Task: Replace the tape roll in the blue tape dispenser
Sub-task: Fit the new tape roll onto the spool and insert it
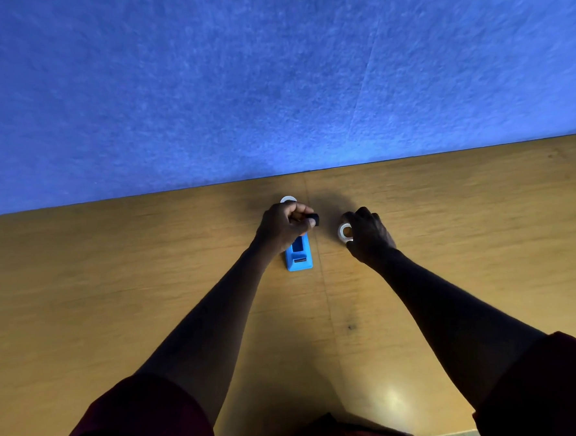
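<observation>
Replacing the roll. The left hand [285, 226] pinches a small black spool core [313, 219] just above the blue tape dispenser [299, 256], which stands on the wooden counter [148, 277] with its cradle empty. The right hand [368, 234] closes its grip round a white tape roll [345, 233] just beside the dispenser. A second white ring [289, 199] lies behind the left hand. To do this step well, the person should probably align core with the roll's bore, press squarely, then seat both in the cradle.

Blue tape dispenser [299, 257] with its roll bay empty, standing upright on the tabletop [115, 279].
A small black core [312, 219] is pinched in the left hand [285, 228]; a white tape roll [345, 232] sits in the right hand [368, 234]; another white ring [289, 199] lies just beyond the left hand.
</observation>
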